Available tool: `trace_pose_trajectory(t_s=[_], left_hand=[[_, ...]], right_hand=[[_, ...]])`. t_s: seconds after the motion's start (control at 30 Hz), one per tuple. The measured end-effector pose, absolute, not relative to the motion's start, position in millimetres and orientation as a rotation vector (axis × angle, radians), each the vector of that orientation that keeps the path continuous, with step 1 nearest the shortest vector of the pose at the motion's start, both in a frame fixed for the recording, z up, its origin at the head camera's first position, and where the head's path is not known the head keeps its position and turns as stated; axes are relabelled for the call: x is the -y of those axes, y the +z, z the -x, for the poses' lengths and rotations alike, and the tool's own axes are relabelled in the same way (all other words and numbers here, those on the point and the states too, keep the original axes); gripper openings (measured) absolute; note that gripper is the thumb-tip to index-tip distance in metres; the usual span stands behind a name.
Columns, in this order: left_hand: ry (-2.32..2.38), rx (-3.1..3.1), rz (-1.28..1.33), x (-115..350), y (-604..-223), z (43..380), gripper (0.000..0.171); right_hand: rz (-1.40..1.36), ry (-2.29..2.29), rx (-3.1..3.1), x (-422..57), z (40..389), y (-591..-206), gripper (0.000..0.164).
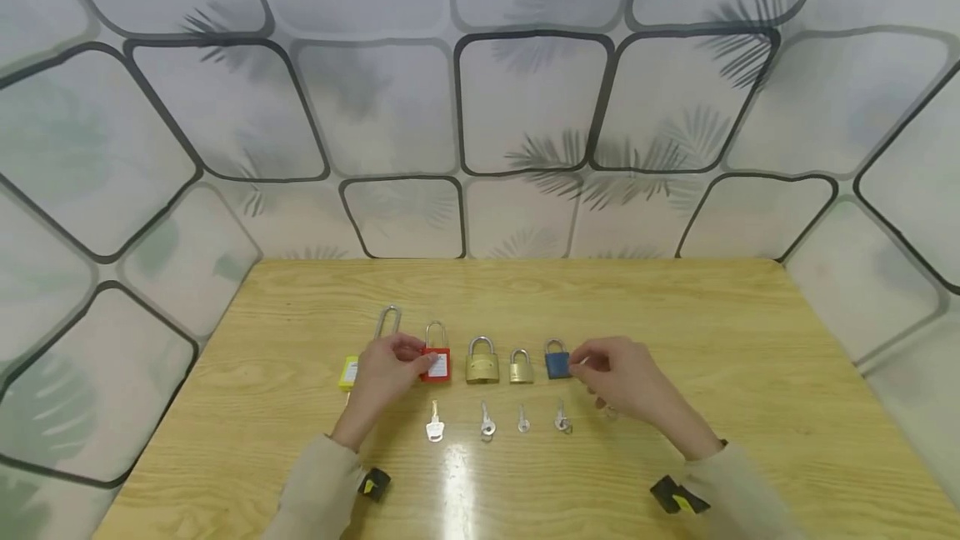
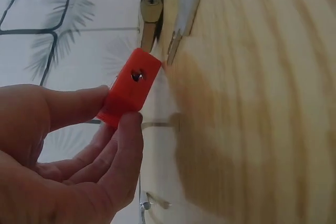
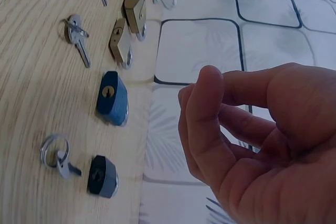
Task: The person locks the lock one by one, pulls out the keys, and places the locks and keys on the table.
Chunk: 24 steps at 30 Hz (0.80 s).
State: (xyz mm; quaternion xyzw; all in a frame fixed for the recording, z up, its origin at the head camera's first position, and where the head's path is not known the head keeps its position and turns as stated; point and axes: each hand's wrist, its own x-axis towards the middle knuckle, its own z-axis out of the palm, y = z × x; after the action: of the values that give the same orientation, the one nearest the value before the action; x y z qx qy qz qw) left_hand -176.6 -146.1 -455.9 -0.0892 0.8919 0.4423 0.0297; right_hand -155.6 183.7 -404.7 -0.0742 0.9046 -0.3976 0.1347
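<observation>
My left hand (image 1: 384, 369) pinches a red padlock (image 2: 128, 87) between thumb and fingers. The padlock has a white label and a thin shackle, and its keyhole faces the left wrist camera, above the table. My right hand (image 1: 618, 373) hovers beside a blue padlock (image 1: 557, 365), fingers loosely curled, thumb near the forefinger, nothing held. A larger brass padlock (image 1: 482, 368) and a smaller brass padlock (image 1: 521, 372) stand between the hands. The right wrist view shows a dark padlock (image 3: 102, 177) past the blue one; in the head view my right hand hides it.
A yellow padlock (image 1: 348, 373) is partly hidden by my left hand, with a long shackle (image 1: 389, 319) above. Before the padlocks lie a white-headed key (image 1: 435, 423), silver keys (image 1: 487, 423) and a ringed key (image 3: 62, 163). A patterned curtain (image 1: 532, 107) borders the wooden table (image 1: 637, 298).
</observation>
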Motion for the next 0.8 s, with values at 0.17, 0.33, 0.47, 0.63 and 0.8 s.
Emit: trace_pose_trajectory(t_s=[0.17,0.33,0.47,0.63,0.8], left_hand=[[1.237,-2.761,0.223,146,-457,181,0.025],[1.170,-2.774,0.156,146,-457,185,0.024],[1.162,-2.766,0.134,144,-458,186,0.021],[1.181,-2.760,0.118,144,-458,186,0.020],[1.201,-2.789,0.150,161,-439,182,0.030]], right_hand=[[0.212,-1.158,-2.634,-194,156,-407,0.021],[0.208,-1.188,-2.612,-197,155,-408,0.021],[0.182,-1.206,-2.600,-198,153,-409,0.021],[0.158,-1.197,-2.604,-199,152,-410,0.021],[0.142,-1.201,-2.597,-199,151,-412,0.022]])
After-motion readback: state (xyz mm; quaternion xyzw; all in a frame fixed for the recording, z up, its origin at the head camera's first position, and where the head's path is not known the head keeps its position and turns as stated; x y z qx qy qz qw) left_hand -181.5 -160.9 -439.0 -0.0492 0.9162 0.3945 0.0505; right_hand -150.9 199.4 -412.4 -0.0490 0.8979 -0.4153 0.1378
